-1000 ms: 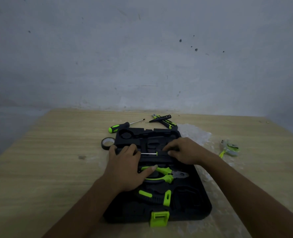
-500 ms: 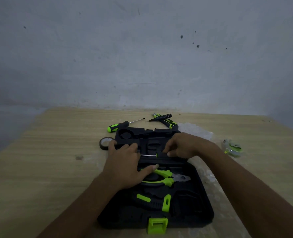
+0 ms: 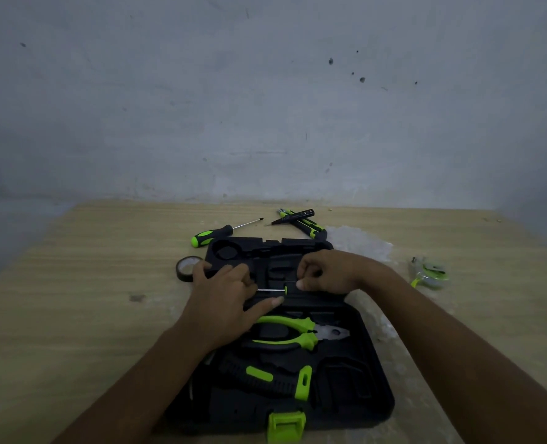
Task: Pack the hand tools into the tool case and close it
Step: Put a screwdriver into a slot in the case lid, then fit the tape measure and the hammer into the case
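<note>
The tool case (image 3: 355,373) lies open on the worktop (image 3: 83,309), and everything here is placed from it. Across its middle rib a small screwdriver (image 3: 271,290) lies crosswise, thin steel shank toward the left hand (image 3: 225,302) and a green collar toward the right hand (image 3: 325,275). The left hand lies spread flat on the case, its fingers (image 3: 267,305) loose and closed on nothing, the thumb just under the shank; the right hand's fingers are curled tight around the screwdriver's dark handle end, pinching it. This tool looks light and stiff, with a slick narrow shank that would likely roll, so the handle is the better place to hold and press it into its slot. Toward the near side of the case sit one pair of pliers (image 3: 289,333) with green grips and one larger black-and-green handled tool (image 3: 275,379), seated in their recesses; both probably heavier, best taken by the rubbery grips. One green latch (image 3: 286,424) marks the near edge. Outside the case: one bigger screwdriver (image 3: 216,234) beyond its far left corner, two slim tools (image 3: 297,219) crossed beyond its far edge, one roll of tape (image 3: 187,267) touching its left side, and one tape measure (image 3: 429,274) well apart to the right.
</note>
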Available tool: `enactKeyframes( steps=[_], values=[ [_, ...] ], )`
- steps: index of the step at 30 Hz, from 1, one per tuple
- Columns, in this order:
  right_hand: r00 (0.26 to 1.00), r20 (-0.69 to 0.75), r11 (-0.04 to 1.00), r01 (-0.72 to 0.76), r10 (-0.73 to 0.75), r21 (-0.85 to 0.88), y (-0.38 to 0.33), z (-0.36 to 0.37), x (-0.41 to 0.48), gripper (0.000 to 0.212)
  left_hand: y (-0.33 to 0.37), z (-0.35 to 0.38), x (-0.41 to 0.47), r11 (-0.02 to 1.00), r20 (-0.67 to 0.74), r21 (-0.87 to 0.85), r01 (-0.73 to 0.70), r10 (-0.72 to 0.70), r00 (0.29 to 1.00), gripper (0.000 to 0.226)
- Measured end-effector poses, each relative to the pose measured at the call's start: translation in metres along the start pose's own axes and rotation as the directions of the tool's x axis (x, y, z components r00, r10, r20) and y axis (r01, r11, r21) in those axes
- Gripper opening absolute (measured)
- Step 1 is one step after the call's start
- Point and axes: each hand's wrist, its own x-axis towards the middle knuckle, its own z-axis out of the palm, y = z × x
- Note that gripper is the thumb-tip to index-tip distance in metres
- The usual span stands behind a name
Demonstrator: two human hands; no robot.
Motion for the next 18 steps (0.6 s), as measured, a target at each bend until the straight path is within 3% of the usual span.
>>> enactKeyframes(
  steps=[4, 8, 10, 12, 14, 16, 18],
  values=[
    [0.972, -0.235, 0.994, 0.054, -0.031, 0.096, 0.010, 0.017, -0.011, 0.026, 0.001, 0.002, -0.005, 0.998, 0.030, -0.053, -0.043, 0.044, 0.999, 0.069],
    [0.870, -0.480, 0.978, 0.182, -0.112, 0.101, 0.022, 0.033, -0.028, 0.018, 0.002, 0.003, -0.005, 0.994, 0.067, -0.074, -0.085, 0.090, 0.994, 0.073],
    [0.791, -0.607, 0.977, 0.180, -0.076, 0.113, 0.033, 0.028, -0.034, 0.012, 0.001, 0.004, -0.004, 0.990, 0.077, -0.107, -0.095, 0.104, 0.992, 0.074],
    [0.677, -0.736, 0.998, 0.052, -0.012, 0.032, 0.053, 0.019, -0.037, 0.014, -0.001, 0.005, -0.005, 0.983, 0.081, -0.151, -0.107, 0.120, 0.989, 0.075],
    [0.609, -0.783, 0.971, -0.238, 0.126, -0.028, 0.078, 0.010, -0.042, 0.023, -0.001, 0.006, -0.004, 0.973, 0.076, -0.190, -0.131, 0.147, 0.986, 0.074],
    [0.607, -0.713, 0.874, -0.486, 0.353, 0.018, 0.099, 0.003, -0.050, 0.041, -0.001, 0.005, -0.004, 0.962, 0.064, -0.232, -0.145, 0.164, 0.984, 0.067],
    [0.615, -0.585, 0.797, -0.597, 0.529, 0.093, 0.117, -0.002, -0.057, 0.059, 0.000, 0.003, -0.004, 0.950, 0.054, -0.279, -0.137, 0.158, 0.986, 0.061]
  ],
)
